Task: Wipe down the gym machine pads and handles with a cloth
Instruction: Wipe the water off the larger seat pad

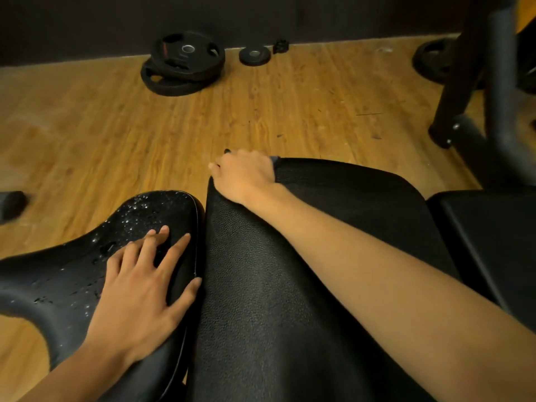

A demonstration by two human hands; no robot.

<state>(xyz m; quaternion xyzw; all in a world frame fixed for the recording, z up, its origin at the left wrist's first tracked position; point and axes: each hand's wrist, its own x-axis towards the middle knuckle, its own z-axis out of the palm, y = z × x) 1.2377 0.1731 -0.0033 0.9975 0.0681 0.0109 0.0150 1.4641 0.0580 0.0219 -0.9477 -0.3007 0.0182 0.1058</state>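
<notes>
Droplet-speckled black seat pad beside long pad, dark cloth atop

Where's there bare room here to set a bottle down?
Free: the middle of the long pad, left of your right forearm; the wood floor between the weight plates and the pads. Crowded: the wet seat pad under your left hand.

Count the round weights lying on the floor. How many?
4. Two big plates are stacked near the wall, one atop another. A small plate lies right of them. Another sits far right, partly behind the machine frame; more may hide there.
</notes>
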